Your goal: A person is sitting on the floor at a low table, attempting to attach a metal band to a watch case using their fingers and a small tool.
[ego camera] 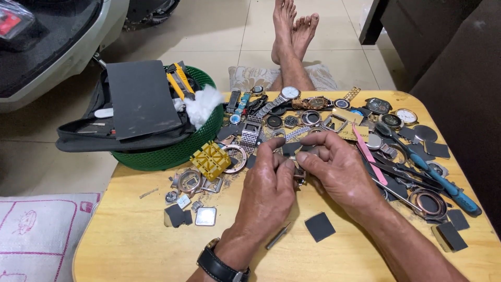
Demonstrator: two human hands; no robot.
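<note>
Both hands meet over the middle of the wooden table [130, 230], backs turned up and wrists angled inward; the left hand [269, 183], with a dark wristwatch [219, 266] on its wrist, curls its fingers narrowly so that thumb and forefinger pinch a small metal watch part [299, 174]; the right hand [339, 169] closes on the same piece from the other side, fingertips bent down onto it; the part sits between the two hands, just above the tabletop, mostly hidden by the fingers, so its long axis and which way it points cannot be told; a dark square of abrasive paper [319, 226] and a thin metal pin [277, 236] lie near the wrists; a yellow block [210, 159] sits to the left; a blue-handled tool [443, 180] lies to the right; a green basket [172, 151] stands at the far left corner.
</note>
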